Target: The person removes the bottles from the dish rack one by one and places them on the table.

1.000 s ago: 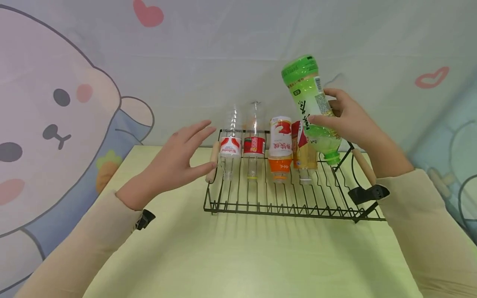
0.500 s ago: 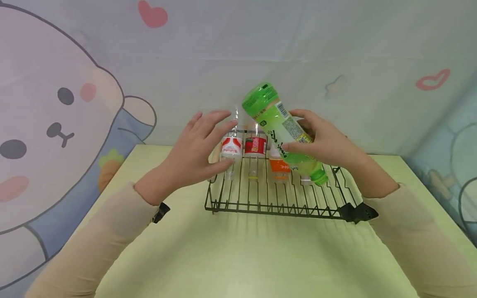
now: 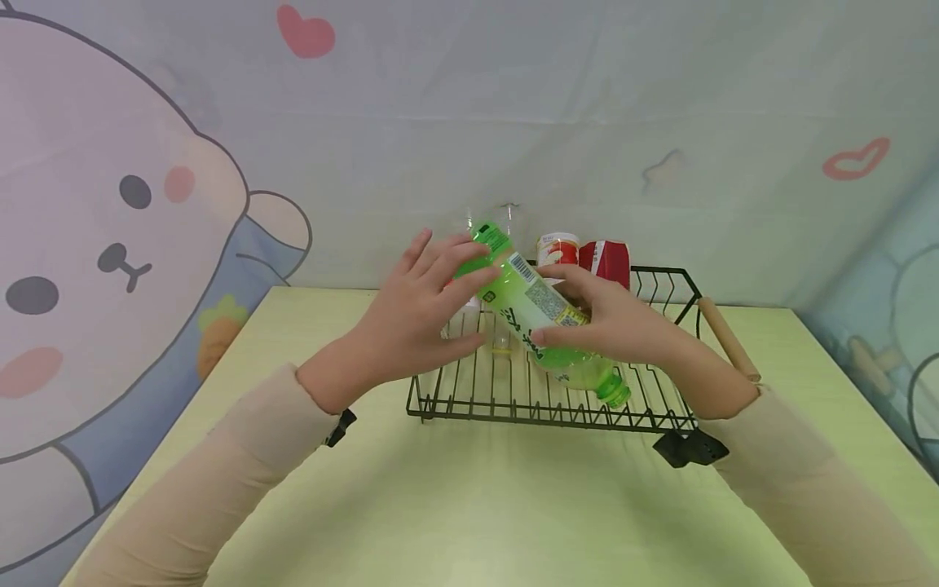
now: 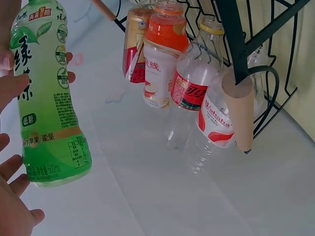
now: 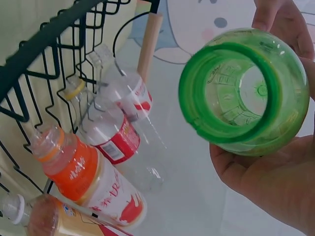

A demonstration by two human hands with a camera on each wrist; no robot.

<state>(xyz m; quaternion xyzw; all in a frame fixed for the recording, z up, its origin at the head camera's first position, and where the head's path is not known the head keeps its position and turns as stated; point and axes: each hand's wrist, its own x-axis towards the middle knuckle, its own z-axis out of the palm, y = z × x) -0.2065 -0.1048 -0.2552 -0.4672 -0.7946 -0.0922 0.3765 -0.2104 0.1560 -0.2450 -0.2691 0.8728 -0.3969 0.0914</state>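
Observation:
My right hand (image 3: 619, 322) grips a green tea bottle (image 3: 531, 306) round its middle, above a black wire rack (image 3: 656, 270). The bottle is tilted, its open green mouth (image 5: 229, 93) low toward the right and its base up toward the left. My left hand (image 3: 411, 326) is at the base end with fingers spread; its fingertips overlap the base, and whether they press on it I cannot tell. Upside down in the rack stand a clear bottle with a white-and-red label (image 4: 216, 123), a red-labelled clear bottle (image 4: 189, 93), a white-and-orange bottle (image 4: 160, 64) and a yellow-and-red bottle (image 4: 134, 44).
The rack stands on a pale green table (image 3: 477, 497), against a printed cloth backdrop (image 3: 411, 163). Wooden handles sit on its two sides, the right handle (image 3: 728, 338) and the left handle (image 4: 237, 113). A dark cable (image 3: 912, 408) hangs at the far right.
The right hand has brought the green tea bottle leftward and down, tipping it further over. The left hand has moved right to the bottle's base.

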